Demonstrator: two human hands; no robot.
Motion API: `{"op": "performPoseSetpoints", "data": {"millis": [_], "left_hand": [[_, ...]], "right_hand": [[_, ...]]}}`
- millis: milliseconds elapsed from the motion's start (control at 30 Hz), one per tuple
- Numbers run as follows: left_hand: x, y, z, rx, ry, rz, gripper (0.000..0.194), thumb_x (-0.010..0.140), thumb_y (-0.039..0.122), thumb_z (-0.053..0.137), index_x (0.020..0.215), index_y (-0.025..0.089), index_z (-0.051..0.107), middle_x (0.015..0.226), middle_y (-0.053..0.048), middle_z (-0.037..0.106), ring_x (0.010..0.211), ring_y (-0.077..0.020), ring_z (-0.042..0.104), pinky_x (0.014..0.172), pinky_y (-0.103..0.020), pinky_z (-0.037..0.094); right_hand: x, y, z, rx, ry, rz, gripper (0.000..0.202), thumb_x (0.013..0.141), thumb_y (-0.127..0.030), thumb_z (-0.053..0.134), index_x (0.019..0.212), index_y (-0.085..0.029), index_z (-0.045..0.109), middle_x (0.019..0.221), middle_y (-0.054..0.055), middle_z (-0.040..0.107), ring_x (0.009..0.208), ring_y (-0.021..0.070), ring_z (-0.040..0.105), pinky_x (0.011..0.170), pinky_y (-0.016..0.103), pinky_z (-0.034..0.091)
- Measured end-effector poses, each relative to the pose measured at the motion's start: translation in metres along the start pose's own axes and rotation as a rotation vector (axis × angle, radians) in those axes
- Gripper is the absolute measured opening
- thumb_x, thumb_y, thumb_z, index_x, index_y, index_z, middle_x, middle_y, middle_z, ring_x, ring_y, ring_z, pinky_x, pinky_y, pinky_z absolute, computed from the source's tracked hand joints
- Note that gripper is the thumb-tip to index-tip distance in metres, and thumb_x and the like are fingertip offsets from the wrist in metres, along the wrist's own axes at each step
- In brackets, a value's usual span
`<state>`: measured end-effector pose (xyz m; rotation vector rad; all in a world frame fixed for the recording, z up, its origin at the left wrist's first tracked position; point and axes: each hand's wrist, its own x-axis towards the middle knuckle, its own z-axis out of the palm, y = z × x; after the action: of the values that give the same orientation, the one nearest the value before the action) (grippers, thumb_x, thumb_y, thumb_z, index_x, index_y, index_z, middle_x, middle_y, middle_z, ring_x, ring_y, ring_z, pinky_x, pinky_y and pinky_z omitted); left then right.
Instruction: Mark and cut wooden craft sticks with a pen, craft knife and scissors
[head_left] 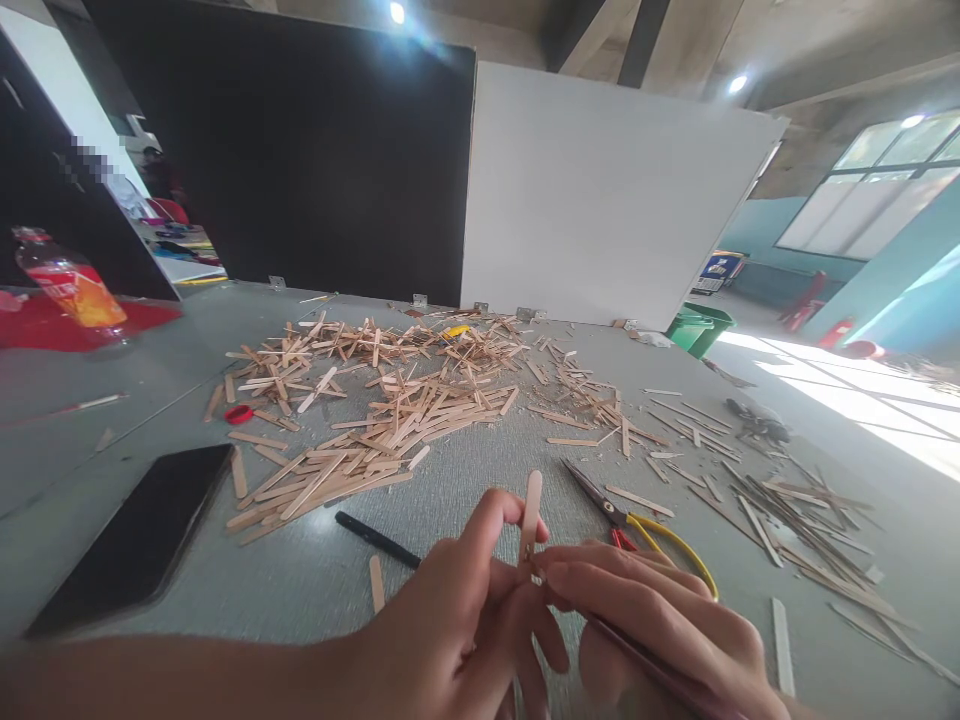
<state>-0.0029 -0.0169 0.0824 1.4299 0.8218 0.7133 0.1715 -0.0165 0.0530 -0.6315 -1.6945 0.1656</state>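
Observation:
Near the bottom centre, a wooden craft stick (531, 510) stands roughly upright, held between the thumb and fingers of my left hand (480, 610). My right hand (652, 610) meets it from the right, its fingertips at the stick's lower part. A dark, slim tool (637, 655) lies within my right hand's closed fingers; its tip is hard to make out. Just beyond my right hand, scissors (611, 508) with yellow and red handles rest on the grey table (495, 460). A black pen (375, 538) lies beyond my left wrist.
Many craft sticks (420, 410) are heaped mid-table, with thin strips (802, 530) at the right. A black phone (139, 540), a red ring (239, 413) and a bottle (75, 290) are at the left. Black (322, 150) and white panels (600, 200) stand behind.

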Motion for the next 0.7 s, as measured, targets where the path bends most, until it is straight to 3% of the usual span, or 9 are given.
{"op": "performPoseSetpoints", "data": {"millis": [233,700], "left_hand": [[-0.0031,-0.003,0.0008,0.008,-0.007,0.03,0.049,0.098,0.072,0.047,0.12,0.028,0.045,0.083,-0.002,0.066,0.063,-0.0135,0.058,0.058,-0.023,0.047],[-0.0052,-0.0015,-0.001,0.053,0.017,0.012,0.046,0.1,0.068,0.047,0.121,0.027,0.047,0.081,-0.002,0.065,0.067,-0.0154,0.061,0.061,-0.024,0.05]], "right_hand": [[-0.0008,0.0009,-0.0009,0.011,-0.02,0.0,0.031,0.107,-0.041,0.052,0.115,-0.021,0.074,0.084,0.008,0.079,0.074,0.0211,0.08,0.058,0.024,0.066],[0.0023,0.0015,0.0005,-0.038,-0.024,-0.054,0.026,0.106,-0.037,0.056,0.106,-0.019,0.073,0.085,0.008,0.08,0.068,0.0177,0.078,0.052,0.019,0.061]]}}
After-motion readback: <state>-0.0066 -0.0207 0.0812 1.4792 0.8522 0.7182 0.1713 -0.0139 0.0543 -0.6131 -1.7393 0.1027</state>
